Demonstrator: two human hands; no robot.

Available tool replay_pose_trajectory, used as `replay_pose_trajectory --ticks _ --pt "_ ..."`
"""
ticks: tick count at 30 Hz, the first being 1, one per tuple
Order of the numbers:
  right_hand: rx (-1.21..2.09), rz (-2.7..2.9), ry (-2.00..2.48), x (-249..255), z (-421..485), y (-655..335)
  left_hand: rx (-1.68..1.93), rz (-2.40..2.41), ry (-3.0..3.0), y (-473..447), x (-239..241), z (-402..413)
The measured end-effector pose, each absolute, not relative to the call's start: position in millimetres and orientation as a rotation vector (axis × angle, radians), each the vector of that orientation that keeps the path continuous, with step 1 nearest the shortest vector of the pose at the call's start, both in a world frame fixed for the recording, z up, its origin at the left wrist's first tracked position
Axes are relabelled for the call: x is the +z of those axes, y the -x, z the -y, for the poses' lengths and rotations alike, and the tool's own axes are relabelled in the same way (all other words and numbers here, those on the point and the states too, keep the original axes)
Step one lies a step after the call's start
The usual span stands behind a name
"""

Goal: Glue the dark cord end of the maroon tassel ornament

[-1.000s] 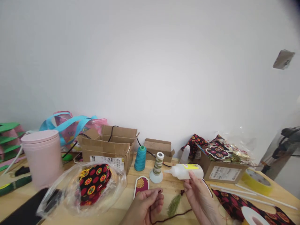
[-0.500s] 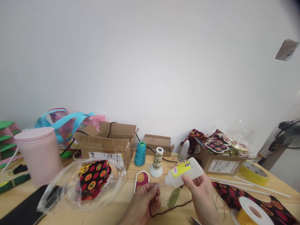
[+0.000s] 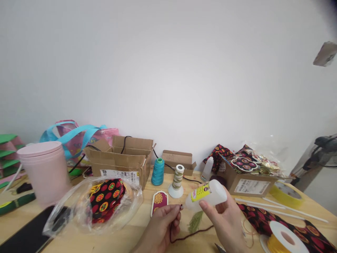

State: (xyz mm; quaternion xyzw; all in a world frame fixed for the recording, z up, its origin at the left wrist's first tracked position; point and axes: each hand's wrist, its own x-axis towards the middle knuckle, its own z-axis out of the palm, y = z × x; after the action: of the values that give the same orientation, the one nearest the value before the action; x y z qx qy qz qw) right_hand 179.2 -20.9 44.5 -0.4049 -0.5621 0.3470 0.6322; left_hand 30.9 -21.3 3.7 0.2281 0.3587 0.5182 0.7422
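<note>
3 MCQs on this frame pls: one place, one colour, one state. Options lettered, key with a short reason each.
1. Where is the glue bottle?
A. in the right hand
B. inside a cardboard box
C. lying on the table

2. What colour is the thread cone beside the large cardboard box?
A. red
B. teal
C. white

3. How is the dark cord held?
A. lying loose, untouched
B. wound on a spool
C. end pinched in the left hand

Key: 1 A, fingers wrap the bottle above the table; 2 B, the cone is teal; 3 C, left fingertips grip the cord end by the nozzle.
</note>
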Motion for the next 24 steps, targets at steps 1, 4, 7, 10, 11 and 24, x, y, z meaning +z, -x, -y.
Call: replay_pose_trajectory --ticks 1,4,7,10,11,24 --pt "0.778 1.293 0.929 45.4 21.4 -178.7 1.138 -0.786 -0.511 -30.7 3.7 21.2" --pt "0.759 1.29 0.937 46.6 22.3 -178.1 1.141 -0.794 -0.553 -29.5 2.8 20.5" --pt "0.761 1.272 0.939 45.0 22.4 -179.6 1.147 -0.818 -0.592 -28.0 1.4 19.9" --pt "0.779 1.251 0.927 42.4 22.4 -182.0 1.154 -0.843 -0.62 -26.7 0.4 19.4" --pt "0.789 1.244 0.924 41.7 22.4 -182.7 1.154 -0.852 -0.626 -26.6 0.2 19.2" --pt "0.742 1.347 0.909 40.7 24.5 -180.0 1.083 -0.963 -0.695 -26.8 3.6 19.6"
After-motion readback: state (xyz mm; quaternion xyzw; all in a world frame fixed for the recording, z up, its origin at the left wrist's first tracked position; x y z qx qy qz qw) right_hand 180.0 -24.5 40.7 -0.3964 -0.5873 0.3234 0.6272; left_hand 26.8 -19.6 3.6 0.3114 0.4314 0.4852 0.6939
